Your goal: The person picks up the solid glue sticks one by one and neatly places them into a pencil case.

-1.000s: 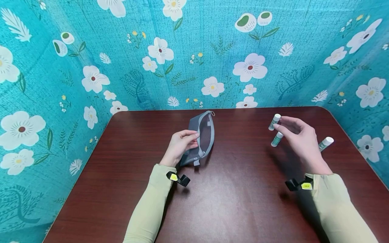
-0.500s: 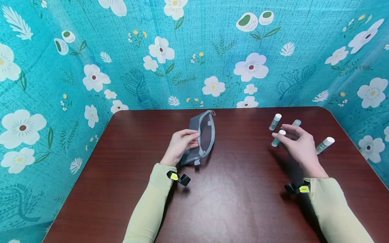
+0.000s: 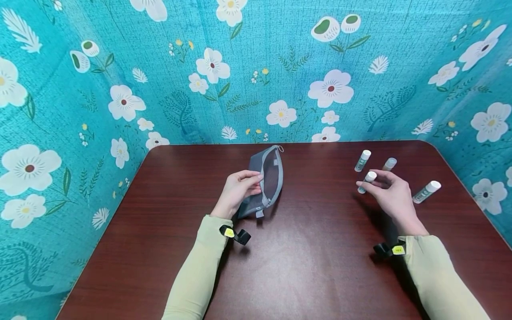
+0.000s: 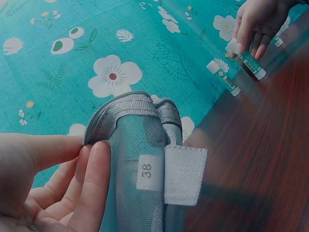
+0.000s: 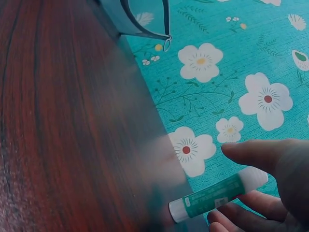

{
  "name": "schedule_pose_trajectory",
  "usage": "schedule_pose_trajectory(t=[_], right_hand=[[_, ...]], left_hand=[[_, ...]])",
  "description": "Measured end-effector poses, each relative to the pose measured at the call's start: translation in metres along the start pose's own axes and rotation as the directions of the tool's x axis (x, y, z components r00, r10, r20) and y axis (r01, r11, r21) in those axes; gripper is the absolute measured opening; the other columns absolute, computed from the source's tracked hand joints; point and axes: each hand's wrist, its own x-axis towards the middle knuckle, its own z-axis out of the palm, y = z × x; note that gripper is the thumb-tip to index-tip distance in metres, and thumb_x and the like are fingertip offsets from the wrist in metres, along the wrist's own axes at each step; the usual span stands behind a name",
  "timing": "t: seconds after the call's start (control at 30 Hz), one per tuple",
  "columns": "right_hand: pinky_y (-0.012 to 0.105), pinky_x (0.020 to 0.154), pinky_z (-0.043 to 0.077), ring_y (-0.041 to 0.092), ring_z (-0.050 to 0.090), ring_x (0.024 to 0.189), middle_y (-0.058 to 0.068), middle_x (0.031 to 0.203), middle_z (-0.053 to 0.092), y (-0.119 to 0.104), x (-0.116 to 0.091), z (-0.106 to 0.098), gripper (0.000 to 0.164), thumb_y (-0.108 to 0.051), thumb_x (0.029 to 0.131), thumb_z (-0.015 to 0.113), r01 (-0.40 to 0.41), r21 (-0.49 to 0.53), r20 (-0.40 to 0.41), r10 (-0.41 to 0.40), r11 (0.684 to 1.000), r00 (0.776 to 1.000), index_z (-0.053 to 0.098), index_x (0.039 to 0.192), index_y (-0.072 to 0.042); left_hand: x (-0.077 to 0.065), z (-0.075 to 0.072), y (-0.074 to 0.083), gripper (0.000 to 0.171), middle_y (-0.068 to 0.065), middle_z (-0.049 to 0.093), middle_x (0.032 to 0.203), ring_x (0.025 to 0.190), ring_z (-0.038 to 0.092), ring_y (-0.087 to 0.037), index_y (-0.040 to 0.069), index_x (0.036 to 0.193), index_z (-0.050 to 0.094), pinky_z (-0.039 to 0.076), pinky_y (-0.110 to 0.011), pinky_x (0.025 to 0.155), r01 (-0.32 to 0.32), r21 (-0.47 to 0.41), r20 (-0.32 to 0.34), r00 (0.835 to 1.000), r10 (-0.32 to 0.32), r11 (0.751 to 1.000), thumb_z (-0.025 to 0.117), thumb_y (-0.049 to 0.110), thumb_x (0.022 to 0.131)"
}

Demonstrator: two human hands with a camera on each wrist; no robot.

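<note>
A grey zip pouch with a mesh side stands unzipped at the table's middle. My left hand pinches the pouch's near-left rim between thumb and fingers. In the left wrist view, a white tag reading 38 shows inside the pouch. At the right, my right hand reaches around an upright green-and-white glue stick. The right wrist view shows the thumb apart from that glue stick, with the other fingers behind it. Part of its body is hidden by the thumb in the head view.
Another glue stick stands just behind the right hand's one. A paler-capped stick is behind the hand, partly hidden. Farther right is another white-capped stick. The dark wooden table meets a flowered blue cloth at its back edge.
My right hand has moved down and slightly left, from beside the rear glue stick to around the nearer one. The pale-capped stick behind it has come into view. My left hand stays on the pouch.
</note>
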Motion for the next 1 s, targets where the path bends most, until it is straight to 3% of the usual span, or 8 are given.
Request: schedule_pose_trajectory(t=[0.37, 1.0], right_hand=[[0.018, 0.076, 0.044, -0.016, 0.053, 0.078, 0.023, 0.123, 0.065, 0.009, 0.003, 0.005, 0.07, -0.046, 0.089, 0.078, -0.001, -0.028, 0.004, 0.001, 1.0, 1.0, 0.057, 0.138, 0.001], [0.013, 0.072, 0.045, -0.015, 0.057, 0.076, 0.022, 0.121, 0.064, 0.015, 0.003, 0.009, 0.064, -0.04, 0.091, 0.078, -0.037, 0.017, 0.0, 0.037, 0.999, 0.999, 0.056, 0.133, 0.003]], left_hand=[[0.001, 0.0, -0.001, 0.019, -0.01, 0.07, 0.085, 0.069, 0.067, -0.015, -0.004, 0.111, 0.072, 0.062, -0.03, 0.072, 0.0, 0.0, -0.008, 1.0, 0.0, 1.0, 0.073, 0.007, 0.095], [0.001, 0.001, -0.001, 0.02, -0.011, 0.07, 0.086, 0.07, 0.067, -0.016, -0.004, 0.111, 0.072, 0.062, -0.03, 0.072, 0.005, 0.003, -0.002, 1.0, -0.005, 1.0, 0.074, 0.007, 0.095]])
